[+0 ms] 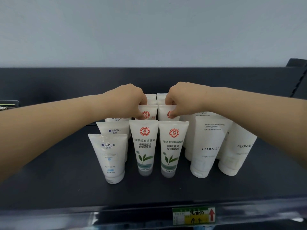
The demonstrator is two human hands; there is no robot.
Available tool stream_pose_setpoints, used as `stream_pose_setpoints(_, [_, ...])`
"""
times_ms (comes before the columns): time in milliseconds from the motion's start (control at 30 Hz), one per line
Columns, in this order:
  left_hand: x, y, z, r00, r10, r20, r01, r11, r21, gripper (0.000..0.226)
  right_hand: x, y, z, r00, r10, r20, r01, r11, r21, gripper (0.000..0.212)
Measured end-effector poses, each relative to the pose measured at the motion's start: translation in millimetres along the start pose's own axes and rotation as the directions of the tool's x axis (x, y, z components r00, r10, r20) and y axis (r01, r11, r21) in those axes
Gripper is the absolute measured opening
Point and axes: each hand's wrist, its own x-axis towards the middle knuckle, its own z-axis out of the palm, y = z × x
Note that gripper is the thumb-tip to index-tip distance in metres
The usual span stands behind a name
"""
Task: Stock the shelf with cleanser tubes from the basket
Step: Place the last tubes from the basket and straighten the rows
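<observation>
Two bare arms reach over a dark shelf (pixel 49 180). White cleanser tubes stand on it, caps down.

The left hand (pixel 131 101) pinches the top of the left back tube (pixel 150 113) in the second row, with its fingers curled over the tube's edge. The right hand (pixel 180 98) pinches the right back tube (pixel 162 113) the same way. These two tubes stand upright, side by side, each with a red round logo. More white tube tops show behind them.

Just in front stand the left front tube (pixel 144 146) and the right front tube (pixel 172 148), very close together. Each has the same red round logo, green Chinese writing and a picture of green leaves.

To the left is a line of tubes, one behind the other. The front MANTING tube (pixel 109 156) has its name in blue.

To the right stand bigger tubes. The near FLORAL tube (pixel 207 146) also says "Amino Acid Moisturizing Cleansing Foam". The far FLORAL tube (pixel 237 150) stands beside it.

A green and yellow price tag (pixel 193 215) sits on the shelf's front edge. It has a red arrow that points up. Its handwriting is too messy to read.
</observation>
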Motion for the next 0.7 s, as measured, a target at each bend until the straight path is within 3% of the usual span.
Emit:
stream_pose_setpoints(433, [-3.9, 1.8, 1.8, 1.0, -0.004, -0.003, 0.004, 1.0, 0.007, 0.027, -3.0, -2.7, 0.2, 1.0, 0.025, -0.006, -0.026, 0.999, -0.024, 0.045])
stream_pose_setpoints(533, [-5.2, 1.8, -0.6, 1.0, 0.006, -0.005, -0.006, 1.0, -0.005, 0.026, -3.2, -3.8, -0.9, 0.999, 0.03, 0.02, -0.03, 1.0, -0.006, 0.04])
stream_pose_setpoints(633, [-9.1, -0.8, -9.8, 0.999, 0.014, -0.039, -0.016, 0.999, -0.048, 0.032, -7.3, -3.0, -10.2, 0.999, 0.041, 0.027, -0.042, 0.997, 0.069, 0.021])
stream_pose_setpoints(700, [-13.1, -2.2, -17.9, 0.993, 0.035, -0.115, -0.047, 0.994, -0.099, 0.031, -12.1, -1.3, -20.6, 0.999, 0.039, -0.026, -0.036, 0.993, 0.114, 0.026])
